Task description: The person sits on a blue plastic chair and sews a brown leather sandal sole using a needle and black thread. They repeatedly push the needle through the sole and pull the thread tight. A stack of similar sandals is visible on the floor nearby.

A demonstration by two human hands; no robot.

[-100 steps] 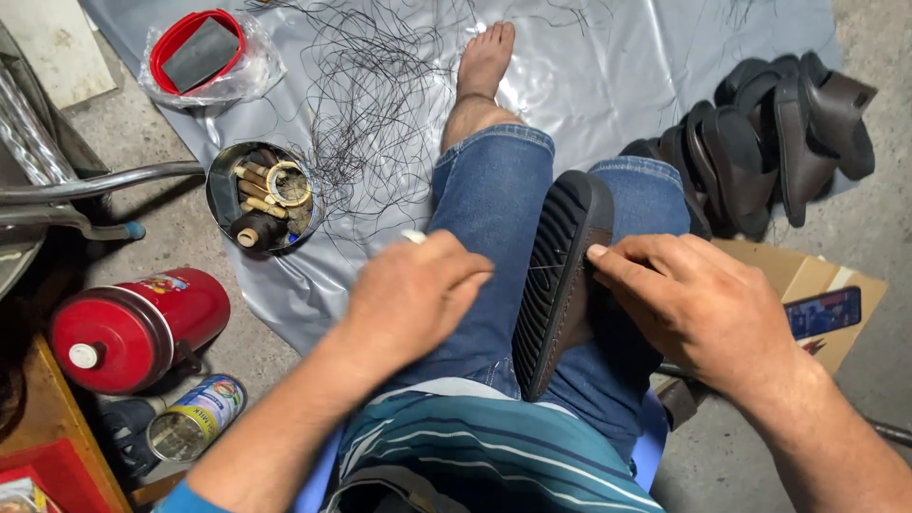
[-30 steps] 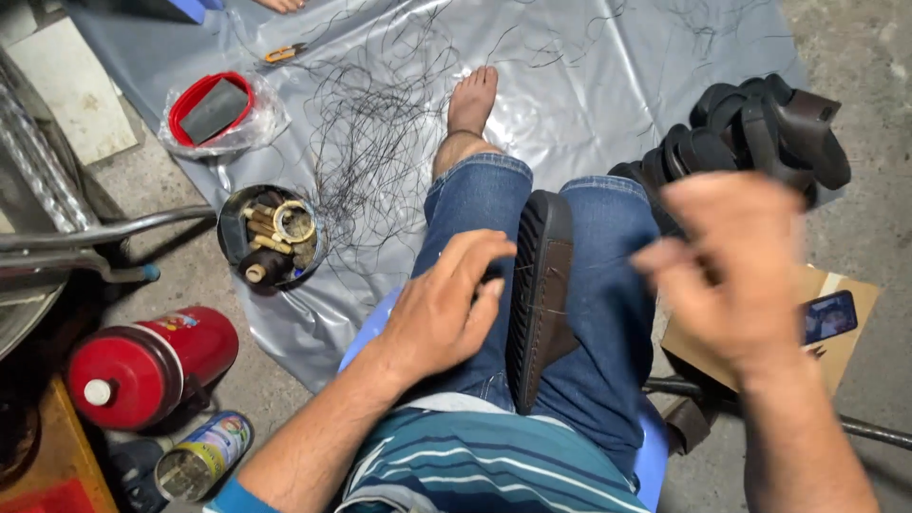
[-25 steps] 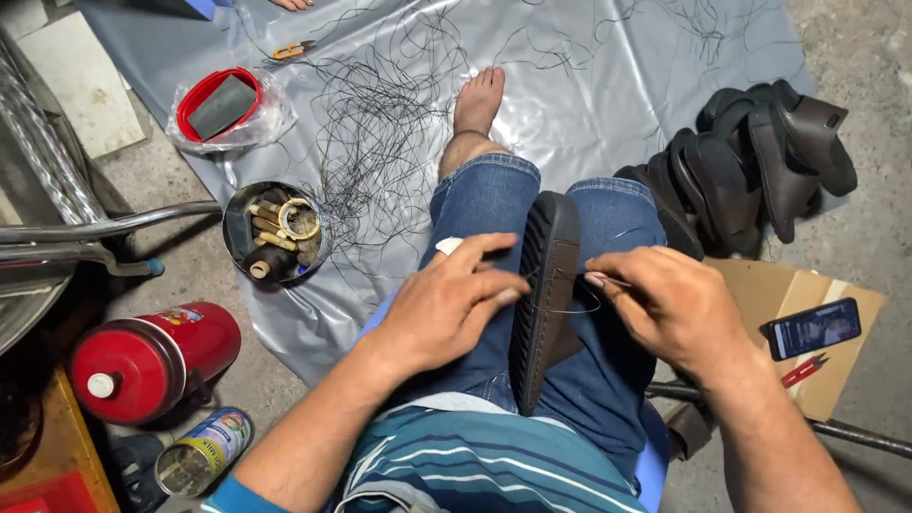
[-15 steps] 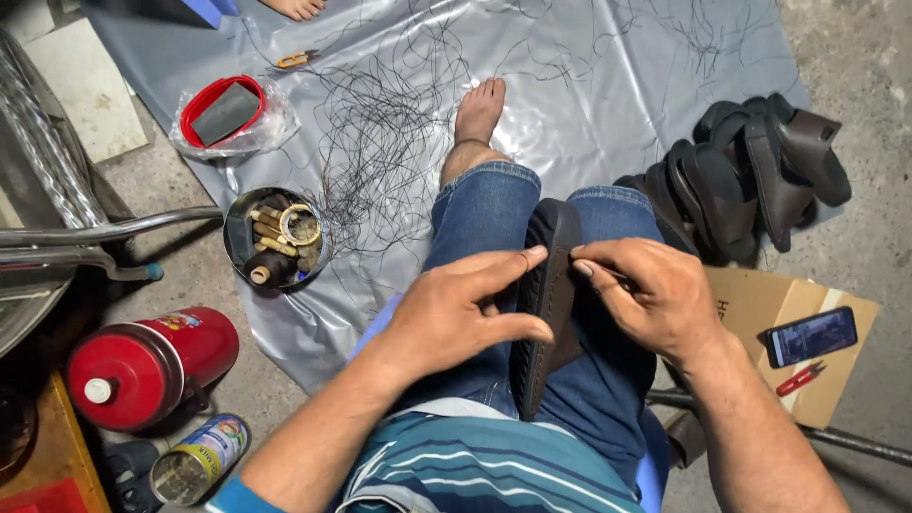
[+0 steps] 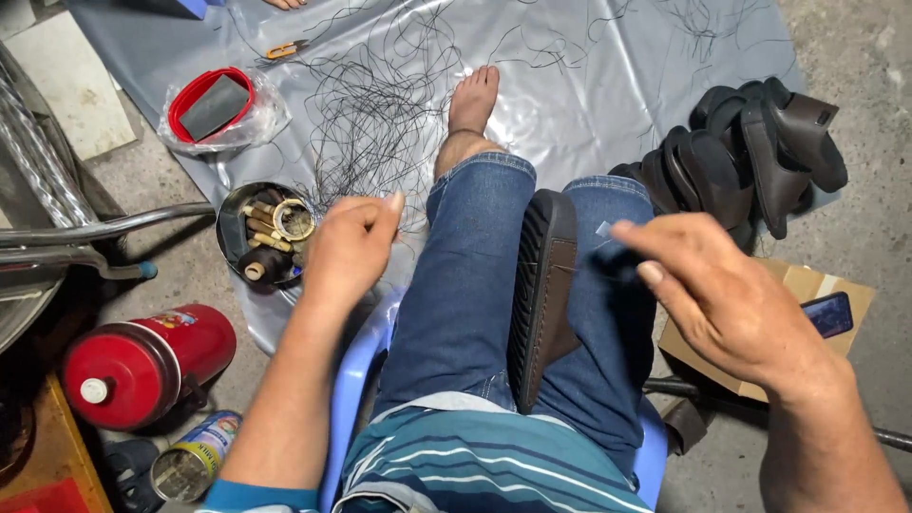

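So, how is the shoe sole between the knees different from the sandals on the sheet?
The shoe sole stands on its edge, clamped between the jeans legs; the sandals lie in a heap on the grey sheet. The sole is single and shows its ribbed tread; the sandals are several, with straps showing. The sole is near the right hand; the sandals are untouched. Both are dark.

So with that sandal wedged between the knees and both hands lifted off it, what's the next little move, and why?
Probably bring the left hand back onto the sandal to steady it: it stands on edge between the knees, unheld, while the right hand seems to draw a thin thread away from it.
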